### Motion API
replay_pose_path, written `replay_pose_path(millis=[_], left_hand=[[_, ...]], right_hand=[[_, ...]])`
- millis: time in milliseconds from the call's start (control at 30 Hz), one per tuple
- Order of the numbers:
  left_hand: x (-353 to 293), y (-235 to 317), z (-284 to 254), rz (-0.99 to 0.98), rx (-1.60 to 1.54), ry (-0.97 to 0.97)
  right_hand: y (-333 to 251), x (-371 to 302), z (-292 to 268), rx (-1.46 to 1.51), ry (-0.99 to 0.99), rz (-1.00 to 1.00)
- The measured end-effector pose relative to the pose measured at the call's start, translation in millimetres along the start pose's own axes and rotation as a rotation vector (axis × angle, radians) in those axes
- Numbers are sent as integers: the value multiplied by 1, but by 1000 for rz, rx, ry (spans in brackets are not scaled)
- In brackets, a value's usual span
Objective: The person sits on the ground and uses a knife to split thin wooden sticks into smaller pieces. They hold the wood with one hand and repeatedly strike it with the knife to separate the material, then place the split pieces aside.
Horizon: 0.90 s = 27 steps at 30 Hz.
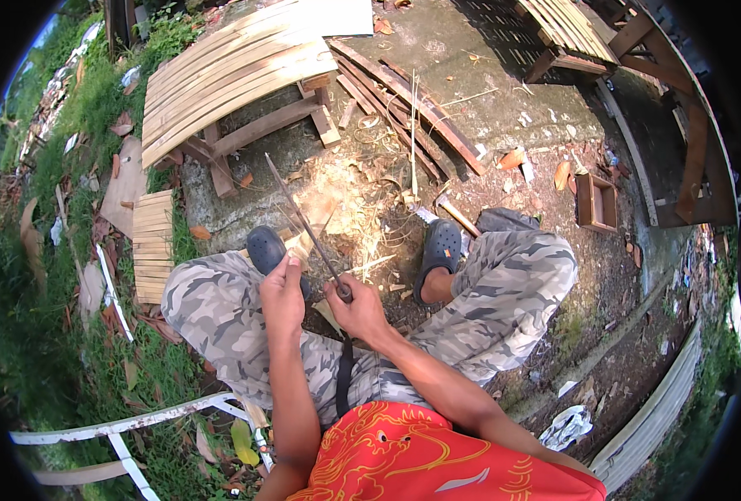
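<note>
Head view: the long knife (pixel 299 210) was held in the air between the spread knees, tip pointing up and left, away from the body. The right hand (pixel 360 311) was closed around its handle end; the left hand (pixel 284 294) was pinched nearly closed at or just beside the blade. Couldn't tell whether it touched the metal or gripped something thin.

Likeliest trouble: a cut to the left hand, if it slipped, because it sat so close to the blade. Which edge was sharp wasn't clear. A jerk of the right hand might also have swung the blade toward the left shoe (pixel 265 249), as nothing propped it. Loose shavings (pixel 330 194) could have made footing slippery.

Surface: rough, stained concrete ground (pixel 458 54), littered with shavings and dry leaves. Hammer (pixel 462 219) lay near the right shoe (pixel 442 244). Outdoors, patchy sun; slatted bench (pixel 233 71) ahead left, brown planks (pixel 437 125) right of it, wooden box (pixel 585 200) farther right, grass (pixel 95 167) along the left, white frame (pixel 162 412) lower left.
</note>
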<state>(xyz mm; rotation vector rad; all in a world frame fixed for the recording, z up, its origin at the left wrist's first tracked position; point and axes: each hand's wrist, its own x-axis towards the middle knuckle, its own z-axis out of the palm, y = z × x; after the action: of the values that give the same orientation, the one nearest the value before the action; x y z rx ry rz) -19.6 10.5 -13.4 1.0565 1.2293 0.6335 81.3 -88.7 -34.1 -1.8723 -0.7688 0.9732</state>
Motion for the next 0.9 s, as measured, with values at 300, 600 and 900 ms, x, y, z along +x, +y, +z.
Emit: replay_pose_path(millis=[300,600,900], left_hand=[[-6,12,3,-5,27,43],[-2,8,-1,15,-30,31],[-8,17,7,36,-64,82]], right_hand=[[7,-3,6,42,-9,-4],[14,2,0,-18,51,111],[26,7,14,-70,-16,9]])
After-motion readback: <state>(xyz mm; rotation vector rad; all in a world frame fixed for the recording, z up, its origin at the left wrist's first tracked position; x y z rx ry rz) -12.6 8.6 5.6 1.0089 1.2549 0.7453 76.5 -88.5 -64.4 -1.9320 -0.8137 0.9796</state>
